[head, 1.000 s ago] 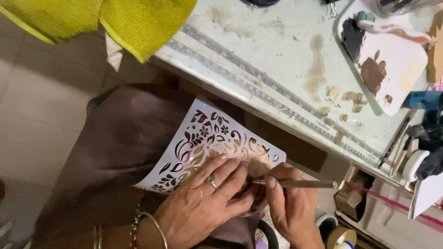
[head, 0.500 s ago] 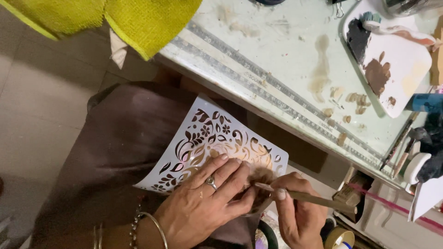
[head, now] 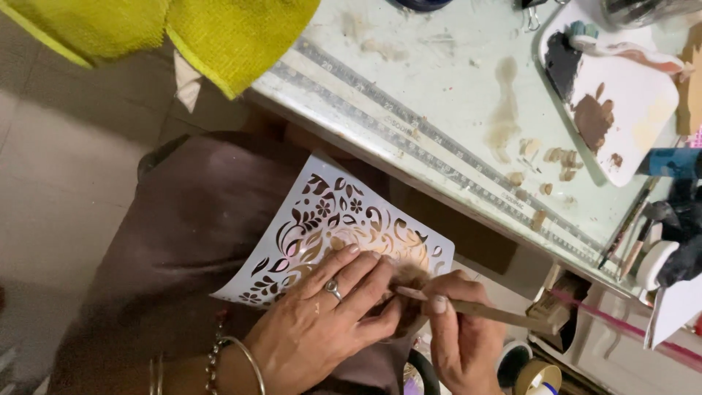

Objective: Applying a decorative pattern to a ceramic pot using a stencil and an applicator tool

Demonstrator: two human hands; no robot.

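Two hands are occupied: the left hand is pressed flat on the white floral stencil, held on the lap, while the right hand is closed round a brush, its long axis pointing toward ten o'clock at the stencil's lower edge.

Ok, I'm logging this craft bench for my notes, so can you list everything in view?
stencil: one, white floral cut-out, on the lap
brush: one, wooden handle, bristles on the stencil
cloth: one, yellow-green, hanging off the table's corner
table: one, pale, paint-smeared, ruler strips along its edge
palette: one, white with brown and black paint, on the table
tape roll: one, tan, bottom right
left hand: ringed, bangles, pressing the stencil
right hand: holding the brush
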